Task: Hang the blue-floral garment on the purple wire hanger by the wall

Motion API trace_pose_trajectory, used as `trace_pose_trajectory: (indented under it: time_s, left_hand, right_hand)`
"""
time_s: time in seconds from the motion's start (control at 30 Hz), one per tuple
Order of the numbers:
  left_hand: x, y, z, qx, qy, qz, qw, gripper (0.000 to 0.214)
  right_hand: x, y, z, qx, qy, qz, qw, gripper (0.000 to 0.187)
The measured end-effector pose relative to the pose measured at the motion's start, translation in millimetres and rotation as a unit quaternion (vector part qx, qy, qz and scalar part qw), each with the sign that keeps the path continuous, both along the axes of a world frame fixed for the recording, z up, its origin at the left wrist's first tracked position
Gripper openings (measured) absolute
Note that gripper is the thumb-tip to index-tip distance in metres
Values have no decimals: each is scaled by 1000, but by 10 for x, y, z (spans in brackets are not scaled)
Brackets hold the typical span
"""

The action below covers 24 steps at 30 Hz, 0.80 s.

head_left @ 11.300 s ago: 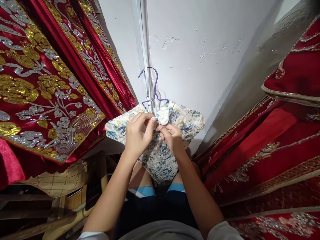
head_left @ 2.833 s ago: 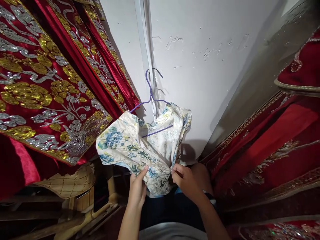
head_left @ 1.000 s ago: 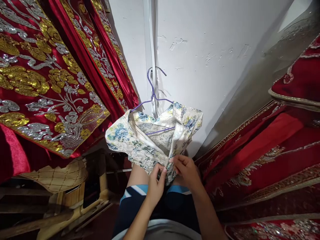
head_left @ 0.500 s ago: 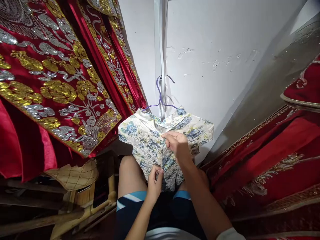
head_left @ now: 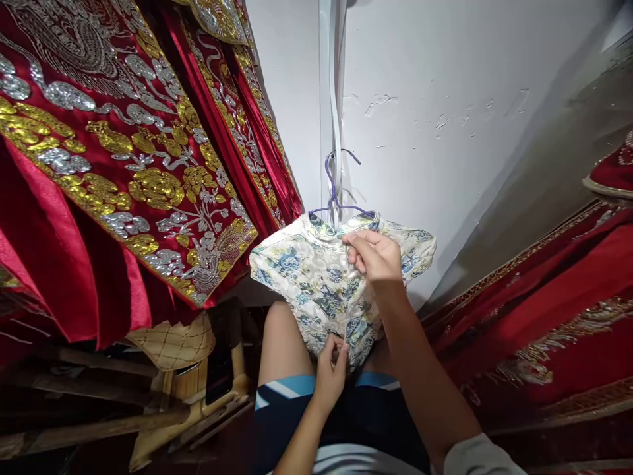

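A short-sleeved floral blouse (head_left: 316, 284), white with blue and yellow flowers, hangs by its shoulders on a purple hanger (head_left: 333, 198) in front of my knees. At the collar, my right hand (head_left: 378, 257) is closed in a pinch at the top of the front zipper (head_left: 347, 297); its fingertips hide the small pull. Lower down, my left hand (head_left: 332, 366) pinches the blouse at the bottom end of the zipper line. Between the two hands the front edges meet in a straight, taut line.
Red garments with gold and silver sequins (head_left: 158, 188) hang on the left. More red beaded cloth (head_left: 558, 316) is on the right. A white strip (head_left: 332, 79) runs down the wall (head_left: 445, 79) behind the hanger. A wooden chair (head_left: 198, 412) stands at lower left.
My right hand has moved up to the collar, and the open V at the neck has closed. My left hand still grips the lower front. The view has shifted slightly left.
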State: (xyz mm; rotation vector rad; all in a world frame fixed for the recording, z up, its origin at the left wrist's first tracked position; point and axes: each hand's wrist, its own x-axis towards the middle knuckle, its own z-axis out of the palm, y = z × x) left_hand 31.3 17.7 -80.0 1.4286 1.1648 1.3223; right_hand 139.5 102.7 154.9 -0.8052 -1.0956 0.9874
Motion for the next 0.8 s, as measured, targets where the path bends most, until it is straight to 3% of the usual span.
trace_pose_trajectory:
  time_s: [0.1, 0.17, 0.23, 0.3, 0.37, 0.43, 0.5, 0.57, 0.67, 0.73, 0.8]
  left_hand:
    - [-63, 73, 72, 11, -4, -2, 1000, 35]
    - [-117, 157, 282, 50, 8, 2, 999, 29]
    - [-184, 266, 653, 126, 26, 29, 991, 22]
    - [-258, 393, 1142, 211, 33, 75, 974, 17]
    - [-313, 523, 1649, 325, 65, 103, 938, 19]
    - [-324, 636, 2069, 406, 135, 84, 900, 30]
    - [-284, 716, 2337, 441, 196, 43, 875, 23]
    - [-213, 750, 2464, 459, 235, 30, 856, 13]
    - [-152, 742, 2515, 476, 248, 67, 841, 13]
    - [-214, 748, 2530, 469, 203, 120, 851, 14]
    - [-384, 804, 2534, 428, 92, 185, 880, 17]
  right_hand:
    - [-1, -113, -52, 3, -35, 7, 999, 23]
    - [1, -194, -85, -1, -56, 2, 998, 20]
    - [18, -270, -100, -7, -73, -8, 997, 18]
    - [56, -343, -93, -3, -92, -20, 996, 18]
    - [112, -406, -65, 14, -108, -35, 993, 19]
    - [168, -446, -27, 33, -118, -50, 991, 20]
    - [203, -439, 1, 42, -115, -55, 991, 20]
    - [201, -368, -8, 42, -101, -54, 993, 20]
    - [146, -180, -136, 22, -75, -45, 996, 18]
    - [115, -72, -294, -2, -77, -31, 997, 17]
    - [114, -32, -478, -20, -96, -23, 995, 19]
